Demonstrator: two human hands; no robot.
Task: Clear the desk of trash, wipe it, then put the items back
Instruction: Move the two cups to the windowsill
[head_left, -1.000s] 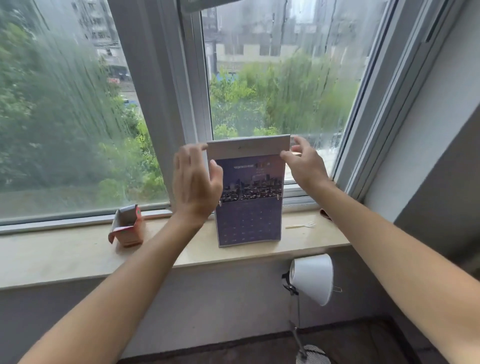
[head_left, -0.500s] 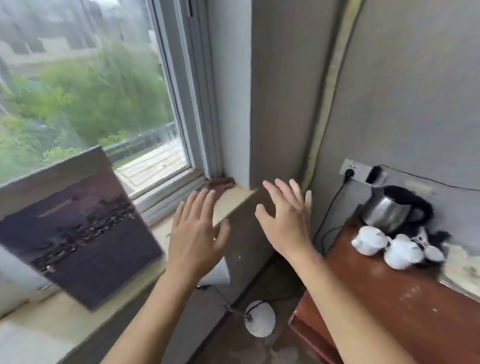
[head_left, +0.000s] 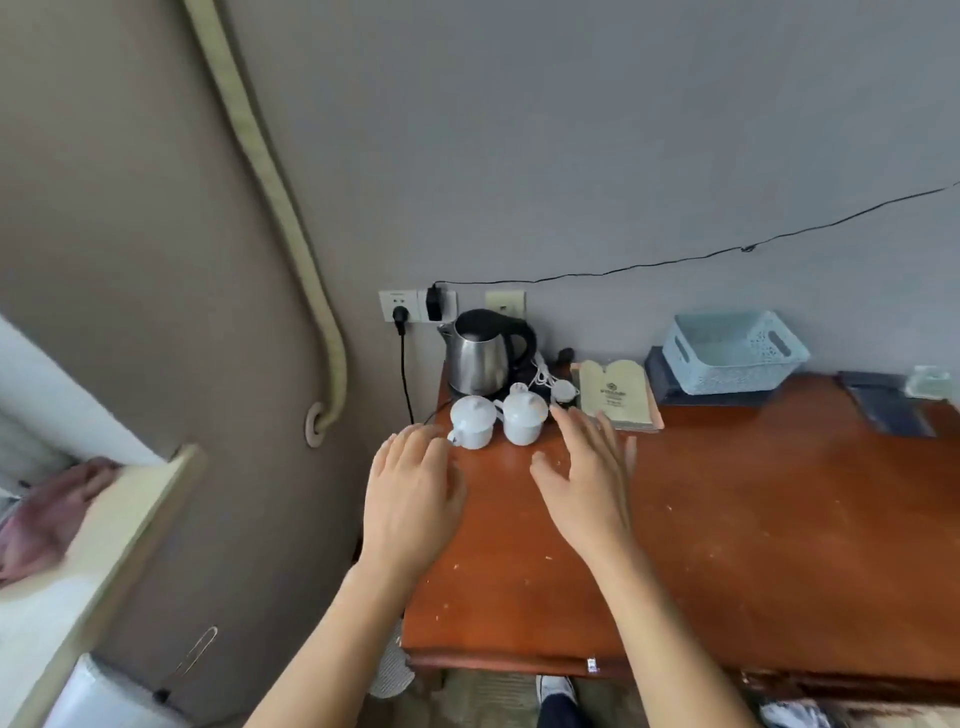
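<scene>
A pink cloth (head_left: 49, 512) lies on the windowsill (head_left: 111, 525). My left hand (head_left: 410, 501) and right hand (head_left: 587, 480) hover over the desk (head_left: 753, 519), fingers straight and loosely spread, holding nothing, just before 2 lidded cups (head_left: 496, 421) and the kettle (head_left: 480, 353).

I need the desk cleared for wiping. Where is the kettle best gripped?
Take the kettle by its black loop handle, which faces right, away from the spout. Come from the right with the right hand, over the two lidded white cups in front.
</scene>
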